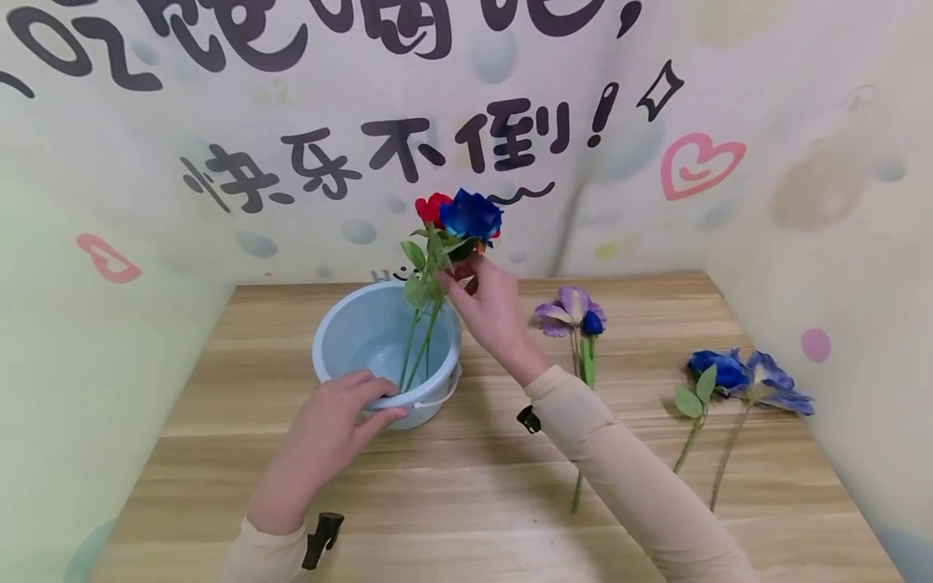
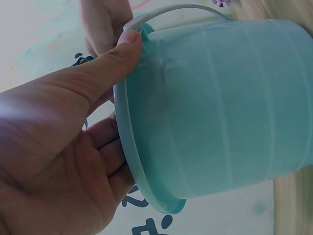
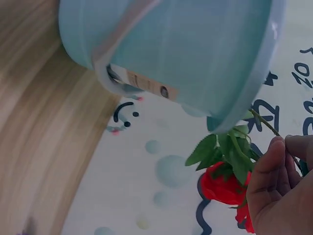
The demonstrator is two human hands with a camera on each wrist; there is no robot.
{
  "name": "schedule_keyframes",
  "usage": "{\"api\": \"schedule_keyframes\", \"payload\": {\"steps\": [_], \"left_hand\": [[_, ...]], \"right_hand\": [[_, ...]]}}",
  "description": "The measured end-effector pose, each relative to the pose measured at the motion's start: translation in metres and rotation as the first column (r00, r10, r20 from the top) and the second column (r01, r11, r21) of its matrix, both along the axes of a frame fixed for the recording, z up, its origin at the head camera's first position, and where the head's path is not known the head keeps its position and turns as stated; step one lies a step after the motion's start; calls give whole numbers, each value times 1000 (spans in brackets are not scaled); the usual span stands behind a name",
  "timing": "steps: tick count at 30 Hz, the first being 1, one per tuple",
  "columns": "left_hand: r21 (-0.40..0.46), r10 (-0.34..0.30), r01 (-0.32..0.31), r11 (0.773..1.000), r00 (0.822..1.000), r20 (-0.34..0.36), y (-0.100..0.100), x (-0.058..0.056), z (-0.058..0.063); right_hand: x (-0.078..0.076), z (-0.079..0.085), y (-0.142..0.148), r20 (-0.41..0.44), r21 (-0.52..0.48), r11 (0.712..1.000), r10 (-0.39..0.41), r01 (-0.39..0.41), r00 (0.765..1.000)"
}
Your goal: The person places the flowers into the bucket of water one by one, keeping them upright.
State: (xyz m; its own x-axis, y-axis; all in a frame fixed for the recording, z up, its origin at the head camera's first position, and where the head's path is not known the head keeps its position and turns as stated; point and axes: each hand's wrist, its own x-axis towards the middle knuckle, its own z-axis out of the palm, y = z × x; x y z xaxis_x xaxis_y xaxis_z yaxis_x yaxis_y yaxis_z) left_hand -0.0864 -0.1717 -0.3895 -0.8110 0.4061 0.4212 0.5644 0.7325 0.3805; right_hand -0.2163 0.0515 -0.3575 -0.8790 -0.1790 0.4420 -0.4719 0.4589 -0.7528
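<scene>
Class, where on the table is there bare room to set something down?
Bare table shows left of the bucket, and in front of it between left sleeve and right sleeve. Crowded: right of the bucket, where loose flowers lie.

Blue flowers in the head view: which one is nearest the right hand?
The blue rose just above the right hand, beside a red flower; the other blue flowers lie on the table.
</scene>
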Motion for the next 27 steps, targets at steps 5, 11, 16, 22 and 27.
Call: {"api": "schedule_keyframes", "payload": {"steps": [5,11,16,22,27], "left_hand": [[4,-7,7,1000,1000,-12,1,1,1],[6,-5,5,1000,1000,-10,0,0,0],[8,1,-1,1000,1000,5,1,0,-1],[15,3,-3,1000,1000,-4,1,1,-1],[22,-1,2,1000,1000,-10,1,1,0]], "right_hand": [[4,-10,1,49,28,999,-28,27,998],[4,-18,2,79,32,999,-40,38,996],[3,-29,2,111,16,999,-40,38,993],[2,-36,3,111,-20,999,-36,38,993],[1,-40,5,127,-50,998,-26,33,992]]}}
